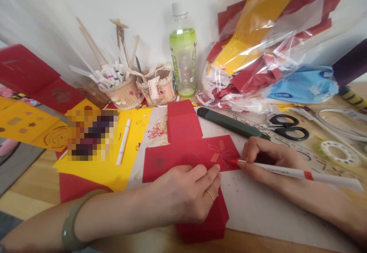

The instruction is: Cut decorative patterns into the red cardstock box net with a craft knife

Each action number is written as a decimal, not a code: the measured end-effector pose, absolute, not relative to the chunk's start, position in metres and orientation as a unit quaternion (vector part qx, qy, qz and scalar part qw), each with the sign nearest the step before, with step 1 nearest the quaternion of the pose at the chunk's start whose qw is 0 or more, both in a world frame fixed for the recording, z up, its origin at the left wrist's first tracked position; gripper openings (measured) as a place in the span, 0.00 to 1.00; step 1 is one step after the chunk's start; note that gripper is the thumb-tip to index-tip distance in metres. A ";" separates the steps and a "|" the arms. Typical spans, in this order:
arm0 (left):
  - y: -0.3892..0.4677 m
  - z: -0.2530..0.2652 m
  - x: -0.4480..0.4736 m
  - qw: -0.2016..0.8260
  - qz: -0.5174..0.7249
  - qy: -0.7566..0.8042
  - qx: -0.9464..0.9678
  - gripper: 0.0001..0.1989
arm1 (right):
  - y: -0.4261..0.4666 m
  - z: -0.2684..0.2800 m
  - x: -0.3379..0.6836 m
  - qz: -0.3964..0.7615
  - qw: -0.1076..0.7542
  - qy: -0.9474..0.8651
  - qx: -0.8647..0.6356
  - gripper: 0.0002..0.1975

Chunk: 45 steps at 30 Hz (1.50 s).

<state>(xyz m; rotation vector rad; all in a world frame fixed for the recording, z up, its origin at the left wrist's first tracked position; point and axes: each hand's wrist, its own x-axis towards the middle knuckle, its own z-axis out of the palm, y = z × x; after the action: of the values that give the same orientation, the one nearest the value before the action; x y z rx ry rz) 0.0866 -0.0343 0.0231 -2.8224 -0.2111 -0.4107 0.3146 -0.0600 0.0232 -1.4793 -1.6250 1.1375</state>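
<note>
A red cross-shaped paper cutout (160, 157) lies in front of me, with a small dark mark, a round face-like drawing and a pale petal pattern (220, 151) on its wide strip. My left hand (192, 192), with a ring on one finger, presses down on the cutout, its fingers lying on the paper just left of the petals. In my right hand (266, 161) is a white marker pen (281, 170) with a red band. Its red tip points left and meets the petal drawing, as far as I can see.
Behind the cutout lie a utility knife (226, 121), scissors (289, 127) and a clear ruler (258, 121). A bottle (183, 54), a pen-filled wooden pot (123, 94) and a bag of paper scraps (246, 54) line the wall. Yellow paper (117, 176) with a white marker (124, 142) is left.
</note>
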 end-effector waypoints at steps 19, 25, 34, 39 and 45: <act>-0.034 0.020 0.085 0.134 -0.139 -0.076 -0.978 0.12 | -0.059 0.027 0.313 0.426 0.309 -0.639 -0.561 0.12; -0.034 0.020 0.085 0.129 -0.145 -0.080 -0.978 0.13 | -0.060 0.028 0.312 0.438 0.306 -0.633 -0.559 0.13; -0.035 0.022 0.085 0.131 -0.142 -0.075 -0.978 0.13 | -0.060 0.028 0.311 0.440 0.312 -0.629 -0.560 0.13; -0.034 0.021 0.085 0.136 -0.137 -0.076 -0.978 0.13 | -0.060 0.022 0.314 0.428 0.326 -0.633 -0.556 0.12; -0.034 0.022 0.086 0.136 -0.141 -0.077 -0.977 0.12 | -0.060 0.020 0.315 0.432 0.313 -0.637 -0.557 0.13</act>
<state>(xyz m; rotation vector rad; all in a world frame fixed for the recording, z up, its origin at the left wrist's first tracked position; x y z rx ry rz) 0.0865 -0.0338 0.0216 -2.8298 -0.2229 -0.4095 0.3148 -0.0597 0.0203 -1.4692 -1.6796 1.1388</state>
